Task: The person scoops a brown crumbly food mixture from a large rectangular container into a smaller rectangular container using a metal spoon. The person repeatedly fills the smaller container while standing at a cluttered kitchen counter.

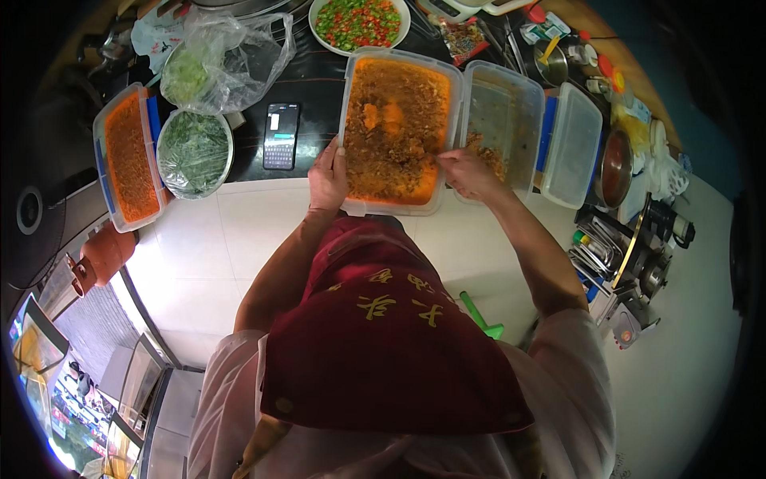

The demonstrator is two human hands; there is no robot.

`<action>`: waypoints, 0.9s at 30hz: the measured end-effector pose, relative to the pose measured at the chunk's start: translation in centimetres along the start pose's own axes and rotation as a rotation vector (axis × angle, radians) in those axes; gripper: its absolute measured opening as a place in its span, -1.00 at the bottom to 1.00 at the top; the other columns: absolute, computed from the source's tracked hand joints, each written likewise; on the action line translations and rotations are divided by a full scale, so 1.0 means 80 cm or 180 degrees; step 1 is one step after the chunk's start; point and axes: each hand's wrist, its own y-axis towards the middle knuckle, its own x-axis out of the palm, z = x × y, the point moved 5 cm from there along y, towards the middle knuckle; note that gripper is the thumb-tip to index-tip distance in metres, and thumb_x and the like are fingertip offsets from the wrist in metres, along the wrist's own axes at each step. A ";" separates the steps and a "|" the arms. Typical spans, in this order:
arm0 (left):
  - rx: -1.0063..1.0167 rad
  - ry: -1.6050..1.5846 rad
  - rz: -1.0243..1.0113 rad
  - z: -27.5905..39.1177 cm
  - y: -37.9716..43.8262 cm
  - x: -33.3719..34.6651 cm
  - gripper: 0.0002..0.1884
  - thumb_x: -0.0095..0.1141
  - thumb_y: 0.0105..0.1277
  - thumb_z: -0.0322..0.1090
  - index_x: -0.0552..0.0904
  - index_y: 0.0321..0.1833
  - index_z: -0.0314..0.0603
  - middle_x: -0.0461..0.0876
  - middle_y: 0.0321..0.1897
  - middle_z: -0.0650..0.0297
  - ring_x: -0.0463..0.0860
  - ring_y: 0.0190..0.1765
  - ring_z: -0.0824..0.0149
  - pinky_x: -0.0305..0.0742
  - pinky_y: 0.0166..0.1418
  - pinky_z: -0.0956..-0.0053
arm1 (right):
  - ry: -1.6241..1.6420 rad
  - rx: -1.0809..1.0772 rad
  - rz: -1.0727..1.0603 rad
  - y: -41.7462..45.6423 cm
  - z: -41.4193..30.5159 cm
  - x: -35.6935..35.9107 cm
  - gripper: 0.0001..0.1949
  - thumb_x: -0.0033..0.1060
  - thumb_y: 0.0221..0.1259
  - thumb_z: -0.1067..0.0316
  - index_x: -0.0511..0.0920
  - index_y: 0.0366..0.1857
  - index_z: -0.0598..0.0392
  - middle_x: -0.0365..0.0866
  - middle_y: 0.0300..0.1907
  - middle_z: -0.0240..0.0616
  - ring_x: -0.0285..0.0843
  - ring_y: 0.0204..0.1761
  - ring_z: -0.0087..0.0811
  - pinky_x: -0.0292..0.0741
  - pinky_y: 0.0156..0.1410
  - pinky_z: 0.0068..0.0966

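A clear plastic container [452, 108] stands before me at the counter's front edge. It holds brown minced food [395, 126] in orange-red oil. My left hand [329, 182] grips its left wall, thumb near the rim. Over the right rim reaches my right hand [470, 172], its fingers pinched on what looks like a thin utensil. The utensil's tip is at the mince and mostly hidden. Right beside this container is a second clear container [499, 102], with some mince [488, 155] at its near end, partly behind my right hand.
Left are a phone [281, 136], a film-covered bowl of greens [194, 154], a plastic bag [239, 66] and another oily food container [128, 158]. Behind sits a bowl of chopped peppers [358, 24]. Rightward are a clear lidded box [571, 146] and a metal pot [615, 167].
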 end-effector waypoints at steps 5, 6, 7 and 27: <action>-0.0401 -0.0112 -0.0097 -0.006 -0.001 0.003 -0.64 0.04 0.60 -0.26 0.65 0.29 -0.33 0.75 0.04 -0.14 0.74 0.10 -0.11 0.62 0.19 0.17 | -0.1836 -0.0965 0.0057 0.020 -0.053 0.006 -0.81 0.00 0.49 0.42 0.64 -0.13 0.25 0.48 -0.54 -0.16 0.51 -0.46 -0.26 0.45 -0.33 -0.17; -0.0367 -0.0038 -0.0087 -0.001 0.000 0.003 -0.64 0.05 0.60 -0.25 0.65 0.29 -0.34 0.75 0.05 -0.14 0.74 0.11 -0.11 0.62 0.20 0.17 | -0.2042 -0.1291 0.0071 0.029 -0.052 0.005 -0.82 0.00 0.46 0.45 0.63 -0.17 0.26 0.52 -0.51 -0.09 0.57 -0.40 -0.18 0.47 -0.27 -0.14; -0.0343 0.0022 -0.0085 0.001 -0.001 0.004 -0.63 0.05 0.60 -0.25 0.65 0.29 -0.34 0.75 0.05 -0.14 0.74 0.11 -0.11 0.62 0.20 0.17 | -0.2249 -0.1601 0.0089 0.035 -0.045 0.000 -0.83 0.00 0.44 0.47 0.63 -0.20 0.27 0.57 -0.48 -0.01 0.62 -0.34 -0.10 0.50 -0.21 -0.11; -0.0057 -0.0071 0.0123 -0.013 -0.002 0.005 -0.64 0.09 0.58 -0.25 0.68 0.25 -0.34 0.75 0.06 -0.16 0.73 0.11 -0.15 0.62 0.21 0.17 | -0.2317 -0.0898 -0.0345 0.024 -0.059 0.007 -0.76 -0.06 0.49 0.38 0.59 -0.23 0.34 0.59 -0.40 -0.08 0.59 -0.33 -0.21 0.50 -0.18 -0.13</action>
